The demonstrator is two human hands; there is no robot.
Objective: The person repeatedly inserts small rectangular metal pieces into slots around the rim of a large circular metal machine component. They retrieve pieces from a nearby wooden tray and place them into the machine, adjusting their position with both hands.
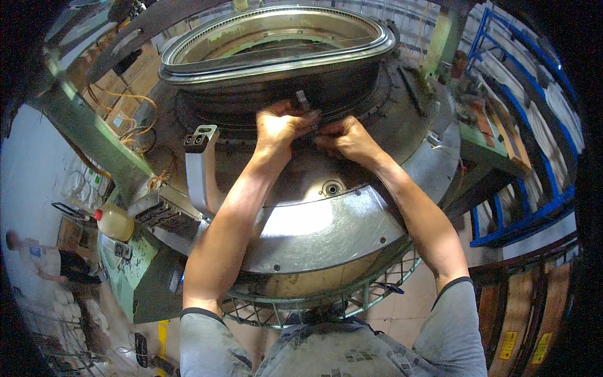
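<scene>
One small grey piece (303, 99), looking like metal, stands up from the fingers of the left hand (276, 129) in the upper middle of the frame, just in front of the dark round wall (217, 105) under the big metal ring (282, 76). From where I watch, I judge it to be light and stiff, not fragile, but perhaps slippery if some oil is on it; its surface is too small for me to be sure. I would take hold of it by its lower part, between thumb and first fingers, and leave the upper end free. The left hand is closed around this lower part, with the back of the hand toward the camera and the forearm rising from the lower left. The right hand (348, 139) is bent inward at the wrist, its fingertips gathered together just beside the left fingertips; I cannot tell if they pinch something, because the fingers hide it. Both elbows are spread wide, and the forearms come together like a narrow roof above the shiny curved plate (314, 235). Near the left forearm, a grey upright handle (200, 173) stands apart from the hands.
</scene>
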